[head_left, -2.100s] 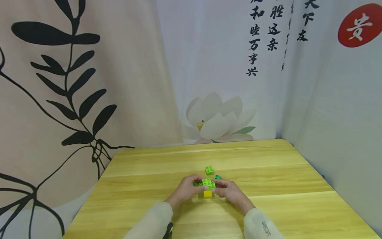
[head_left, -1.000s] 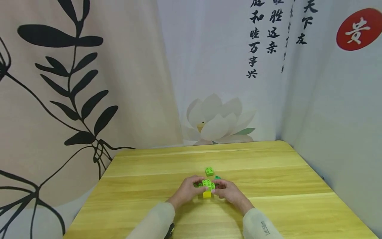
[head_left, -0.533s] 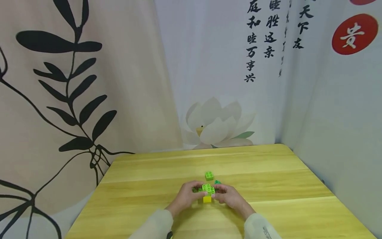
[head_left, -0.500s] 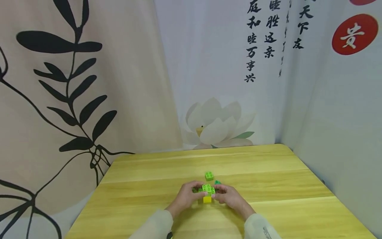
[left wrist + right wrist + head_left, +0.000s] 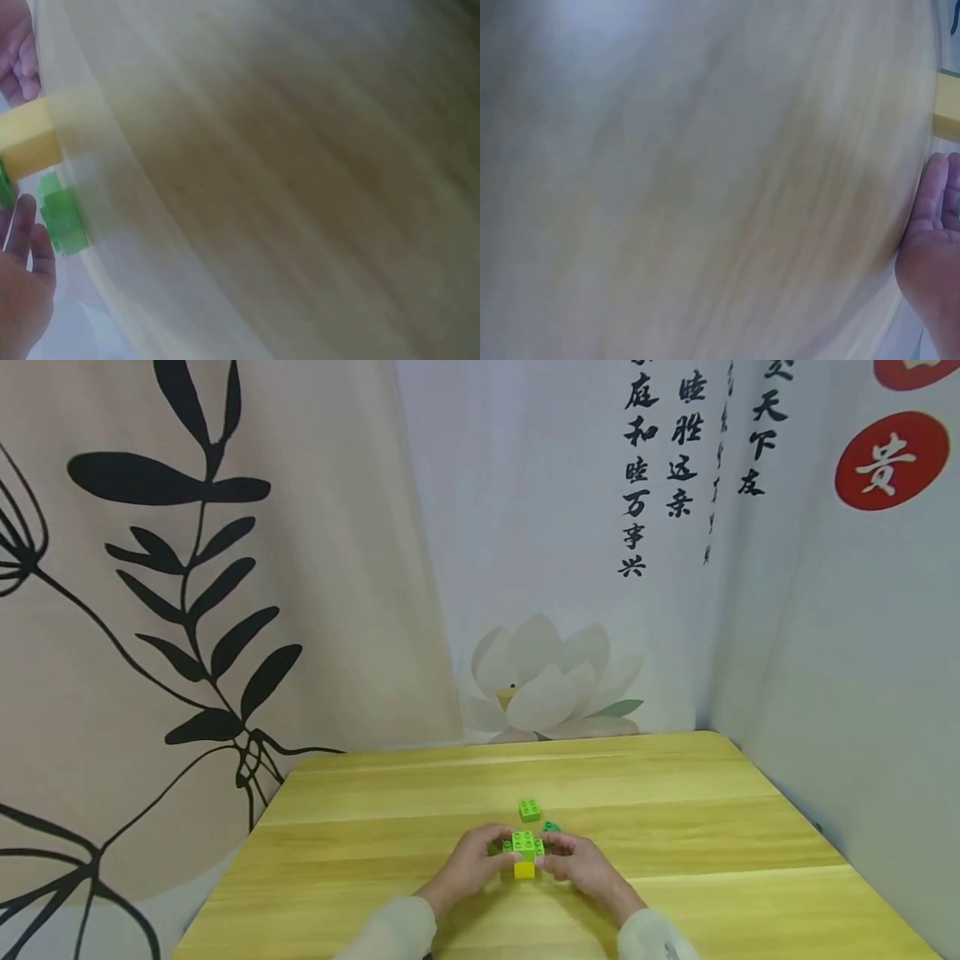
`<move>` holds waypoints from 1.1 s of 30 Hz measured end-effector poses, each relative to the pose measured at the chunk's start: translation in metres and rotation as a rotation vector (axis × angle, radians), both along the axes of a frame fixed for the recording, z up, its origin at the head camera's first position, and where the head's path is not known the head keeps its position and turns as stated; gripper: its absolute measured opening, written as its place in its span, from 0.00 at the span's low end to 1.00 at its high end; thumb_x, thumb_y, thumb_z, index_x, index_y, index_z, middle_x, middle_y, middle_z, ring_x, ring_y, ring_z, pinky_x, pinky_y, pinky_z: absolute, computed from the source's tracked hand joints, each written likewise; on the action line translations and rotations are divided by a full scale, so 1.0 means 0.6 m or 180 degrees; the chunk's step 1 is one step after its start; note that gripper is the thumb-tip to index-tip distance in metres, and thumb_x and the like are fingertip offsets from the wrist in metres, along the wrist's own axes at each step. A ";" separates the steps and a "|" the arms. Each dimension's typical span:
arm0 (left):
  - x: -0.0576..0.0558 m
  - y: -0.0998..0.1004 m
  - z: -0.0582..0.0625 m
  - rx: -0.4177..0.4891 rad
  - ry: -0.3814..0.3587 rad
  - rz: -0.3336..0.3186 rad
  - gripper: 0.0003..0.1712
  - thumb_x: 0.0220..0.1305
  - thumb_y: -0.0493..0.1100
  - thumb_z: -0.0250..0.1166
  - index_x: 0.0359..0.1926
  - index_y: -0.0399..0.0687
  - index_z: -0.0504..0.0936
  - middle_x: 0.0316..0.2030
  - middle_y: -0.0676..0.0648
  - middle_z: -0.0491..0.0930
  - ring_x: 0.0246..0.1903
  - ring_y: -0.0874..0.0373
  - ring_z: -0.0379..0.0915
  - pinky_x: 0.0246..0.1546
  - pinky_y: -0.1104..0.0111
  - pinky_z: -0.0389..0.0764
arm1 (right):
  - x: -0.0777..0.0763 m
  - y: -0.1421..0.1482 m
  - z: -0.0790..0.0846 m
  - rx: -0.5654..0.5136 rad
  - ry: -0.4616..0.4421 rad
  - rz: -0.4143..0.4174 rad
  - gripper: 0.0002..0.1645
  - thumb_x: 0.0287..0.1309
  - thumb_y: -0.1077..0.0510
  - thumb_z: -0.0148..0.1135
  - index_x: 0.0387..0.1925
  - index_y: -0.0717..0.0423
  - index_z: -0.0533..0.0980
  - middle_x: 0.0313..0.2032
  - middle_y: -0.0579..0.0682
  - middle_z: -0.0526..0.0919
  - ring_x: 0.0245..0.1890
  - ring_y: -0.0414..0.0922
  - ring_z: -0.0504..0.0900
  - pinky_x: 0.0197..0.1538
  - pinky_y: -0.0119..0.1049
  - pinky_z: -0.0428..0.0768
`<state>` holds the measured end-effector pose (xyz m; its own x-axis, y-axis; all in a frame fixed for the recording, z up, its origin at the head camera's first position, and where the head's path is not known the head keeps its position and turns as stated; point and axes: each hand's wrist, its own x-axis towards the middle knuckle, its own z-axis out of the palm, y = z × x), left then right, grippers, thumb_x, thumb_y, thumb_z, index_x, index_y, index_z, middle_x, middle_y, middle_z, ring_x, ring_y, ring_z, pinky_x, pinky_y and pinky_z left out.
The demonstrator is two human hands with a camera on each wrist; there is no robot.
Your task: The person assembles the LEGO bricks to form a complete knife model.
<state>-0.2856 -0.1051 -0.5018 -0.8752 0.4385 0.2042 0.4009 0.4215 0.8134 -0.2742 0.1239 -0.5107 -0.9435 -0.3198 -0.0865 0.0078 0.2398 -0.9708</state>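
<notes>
- While both hands are bending round its sides, the stack (image 5: 523,853) is sitting in the lower middle of the head view, with its green top (image 5: 522,840) above its yellow brick (image 5: 524,871).
- The left hand (image 5: 472,858) is pinching the stack's left side and the right hand (image 5: 583,863) is pinching its right side, so neither is spreading wide.
- If one hand is pushing harder than the other, the stack may be twisting or tipping over.
- Green bits are sticking out past the yellow brick on both sides, so a push out there could be making the stack rock. Whether it is touching the table (image 5: 375,835), the pictures are not telling.
- If the bumps are not lining up, pressing could be leaving a gap, and a bit could be popping off. Fingers are hiding some joins, so how tight they are is hard to tell.
- A loose brick (image 5: 529,811) is lying just above the stack in the frame, and a dark brick (image 5: 551,827) is peeking out behind the right fingertips. A bump from those fingers could be sending the dark brick sliding away.
</notes>
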 end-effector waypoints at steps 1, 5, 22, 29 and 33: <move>0.000 0.001 -0.001 -0.0023 0.0051 -0.0015 0.15 0.65 0.46 0.68 0.51 0.49 0.82 0.41 0.56 0.80 0.39 0.62 0.74 0.40 0.69 0.77 | 0.000 0.001 -0.001 -0.0001 0.0007 -0.0005 0.36 0.61 0.51 0.68 0.65 0.65 0.70 0.49 0.53 0.80 0.46 0.46 0.78 0.48 0.45 0.79; 0.000 0.003 0.001 -0.0178 0.0231 -0.0032 0.15 0.67 0.48 0.66 0.52 0.50 0.81 0.43 0.56 0.80 0.43 0.58 0.76 0.44 0.67 0.78 | -0.001 0.002 -0.003 -0.0018 0.0015 -0.0041 0.36 0.61 0.51 0.69 0.65 0.65 0.70 0.49 0.53 0.80 0.45 0.46 0.78 0.48 0.44 0.79; -0.002 -0.001 0.000 -0.0325 0.0386 -0.0020 0.22 0.69 0.51 0.64 0.57 0.43 0.78 0.46 0.54 0.79 0.45 0.61 0.75 0.45 0.69 0.78 | -0.001 -0.002 0.006 -0.0030 -0.0017 0.0021 0.37 0.61 0.48 0.68 0.65 0.65 0.70 0.49 0.52 0.81 0.44 0.46 0.79 0.47 0.43 0.80; -0.001 -0.003 0.004 -0.0283 0.0231 -0.0072 0.19 0.68 0.47 0.65 0.55 0.43 0.79 0.44 0.55 0.78 0.42 0.64 0.74 0.43 0.71 0.78 | -0.002 -0.002 -0.002 0.0050 0.0076 0.0031 0.37 0.62 0.49 0.68 0.65 0.66 0.70 0.48 0.52 0.81 0.43 0.46 0.78 0.45 0.43 0.80; 0.001 -0.002 0.007 -0.0246 0.0161 -0.0077 0.18 0.67 0.46 0.67 0.53 0.43 0.80 0.44 0.55 0.79 0.42 0.63 0.75 0.42 0.72 0.78 | 0.001 0.000 -0.005 0.0023 0.0125 0.0043 0.37 0.63 0.50 0.67 0.66 0.68 0.68 0.47 0.52 0.81 0.42 0.46 0.78 0.45 0.42 0.80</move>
<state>-0.2851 -0.1064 -0.4977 -0.8537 0.4754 0.2125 0.4514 0.4720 0.7573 -0.2738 0.1239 -0.5139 -0.9419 -0.3320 -0.0517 -0.0337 0.2465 -0.9685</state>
